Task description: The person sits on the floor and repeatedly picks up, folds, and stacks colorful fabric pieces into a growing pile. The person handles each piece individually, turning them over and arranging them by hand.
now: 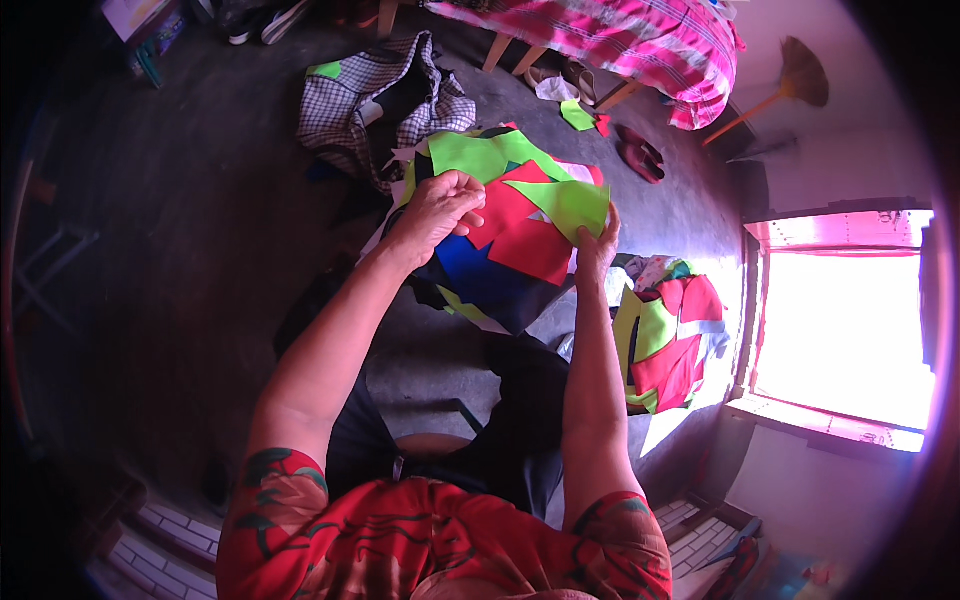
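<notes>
The left hand (440, 205) is curled shut, pinching the edge of a red cloth piece (515, 225) near the middle of the frame. The right hand (597, 245) is closed on a light green cloth piece (570, 203), thumb on top, apparently lifting it clear of the rest. Both pieces lie on a stack of cut cloth (480, 280) held up in front, seemingly so layers can be separated. A second pile (668, 345) is seen right of centre, a checked bag (350, 100) above, a broom (790, 80) at upper right.

grey floor (200, 200) | bright window (845, 335) right | pink-covered bed (640, 40) | broom (790, 80) on wall
</notes>
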### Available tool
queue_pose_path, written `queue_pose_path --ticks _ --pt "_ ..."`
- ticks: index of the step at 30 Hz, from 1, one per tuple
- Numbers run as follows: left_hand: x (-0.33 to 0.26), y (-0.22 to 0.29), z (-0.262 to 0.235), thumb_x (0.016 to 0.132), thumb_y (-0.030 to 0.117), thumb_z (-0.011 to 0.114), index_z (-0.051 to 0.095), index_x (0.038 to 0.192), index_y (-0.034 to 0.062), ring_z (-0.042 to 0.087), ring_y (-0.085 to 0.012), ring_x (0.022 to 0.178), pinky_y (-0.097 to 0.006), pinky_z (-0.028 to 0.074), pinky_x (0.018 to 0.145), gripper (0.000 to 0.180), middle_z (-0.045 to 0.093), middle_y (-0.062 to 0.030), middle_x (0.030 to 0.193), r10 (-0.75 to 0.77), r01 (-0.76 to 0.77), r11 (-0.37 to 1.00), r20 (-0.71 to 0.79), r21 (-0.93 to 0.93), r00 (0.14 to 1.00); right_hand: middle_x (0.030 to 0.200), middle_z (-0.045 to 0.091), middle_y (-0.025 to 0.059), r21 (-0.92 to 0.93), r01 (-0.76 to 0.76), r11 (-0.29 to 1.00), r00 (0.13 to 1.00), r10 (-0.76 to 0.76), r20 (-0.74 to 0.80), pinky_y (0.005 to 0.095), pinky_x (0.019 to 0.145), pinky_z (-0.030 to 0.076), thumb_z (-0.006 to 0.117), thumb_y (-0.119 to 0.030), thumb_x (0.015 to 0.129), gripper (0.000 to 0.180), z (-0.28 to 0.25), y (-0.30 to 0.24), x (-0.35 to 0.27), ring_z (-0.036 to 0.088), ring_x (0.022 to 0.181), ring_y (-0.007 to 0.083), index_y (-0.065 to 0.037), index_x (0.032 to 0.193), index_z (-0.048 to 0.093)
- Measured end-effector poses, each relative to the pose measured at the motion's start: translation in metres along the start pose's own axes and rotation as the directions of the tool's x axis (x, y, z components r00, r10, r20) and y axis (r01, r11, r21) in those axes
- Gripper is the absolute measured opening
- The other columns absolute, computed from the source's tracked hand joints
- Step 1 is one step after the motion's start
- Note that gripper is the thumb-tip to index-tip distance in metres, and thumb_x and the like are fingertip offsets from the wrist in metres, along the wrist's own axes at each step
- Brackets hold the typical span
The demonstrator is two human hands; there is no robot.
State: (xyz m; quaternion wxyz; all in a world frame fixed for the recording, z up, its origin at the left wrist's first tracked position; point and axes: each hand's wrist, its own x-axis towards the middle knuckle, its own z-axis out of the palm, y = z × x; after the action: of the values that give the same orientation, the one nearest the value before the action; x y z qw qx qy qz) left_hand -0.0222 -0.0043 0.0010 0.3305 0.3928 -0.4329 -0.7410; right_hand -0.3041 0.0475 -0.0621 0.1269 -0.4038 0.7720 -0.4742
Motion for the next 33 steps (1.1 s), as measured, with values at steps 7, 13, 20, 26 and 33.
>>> queue_pose_path --ticks 7,13,20,26,33 --pt "0.001 0.001 0.002 0.087 0.027 0.057 0.056 0.096 0.0066 0.061 -0.0121 0.076 -0.024 0.046 0.063 0.022 0.062 -0.0058 0.091 -0.016 0.016 1.0 0.005 0.012 1.0 0.115 0.051 0.0151 -0.401 0.113 0.909 0.99 -0.071 0.118 0.0385 0.088 0.042 0.06 -0.003 0.069 0.069 -0.013 0.01 0.002 0.051 0.107 0.0321 -0.017 0.134 0.038" --pt "-0.001 0.0 -0.001 0.088 0.028 0.057 0.056 0.096 0.0068 0.061 -0.0119 0.077 -0.024 0.046 0.063 0.023 0.061 -0.0056 0.092 -0.018 0.018 0.999 -0.004 0.032 1.0 0.141 0.028 0.0178 -0.645 0.224 0.73 0.967 -0.249 0.055 0.0464 0.1 0.03 0.061 -0.01 0.076 0.059 -0.009 -0.013 -0.002 0.031 0.128 0.0355 -0.014 0.132 0.041" --pt "0.001 0.0 0.001 0.088 0.028 0.057 0.057 0.096 0.0067 0.061 -0.0119 0.076 -0.024 0.046 0.064 0.023 0.062 -0.0057 0.09 -0.016 0.016 0.998 0.01 0.064 1.0 0.145 0.02 0.0218 -0.58 0.339 0.741 0.912 -0.108 0.396 0.0501 0.104 0.021 0.048 -0.055 0.083 0.073 0.018 -0.017 -0.016 0.018 0.134 0.0378 -0.012 0.139 0.029" --pt "-0.002 0.002 -0.003 0.088 0.029 0.057 0.056 0.096 0.0067 0.061 -0.0116 0.076 -0.023 0.047 0.064 0.023 0.062 -0.0059 0.09 -0.018 0.017 0.997 0.013 0.074 1.0 0.147 0.012 0.0216 -0.545 0.314 0.777 0.883 -0.029 0.468 0.0566 0.105 0.012 0.043 -0.065 0.081 0.082 0.032 0.006 -0.019 0.009 0.136 0.0387 -0.018 0.143 0.019" --pt "0.001 0.0 0.0 0.088 0.025 0.056 0.056 0.096 0.0075 0.061 -0.01 0.075 -0.022 0.047 0.063 0.019 0.062 -0.0047 0.089 -0.003 0.001 0.998 0.036 0.07 0.999 0.147 0.011 0.0208 -0.508 0.304 0.806 0.884 -0.04 0.466 0.0561 0.105 0.013 0.045 -0.064 0.081 0.081 0.027 0.01 -0.016 0.009 0.136 0.0385 -0.018 0.143 0.021"
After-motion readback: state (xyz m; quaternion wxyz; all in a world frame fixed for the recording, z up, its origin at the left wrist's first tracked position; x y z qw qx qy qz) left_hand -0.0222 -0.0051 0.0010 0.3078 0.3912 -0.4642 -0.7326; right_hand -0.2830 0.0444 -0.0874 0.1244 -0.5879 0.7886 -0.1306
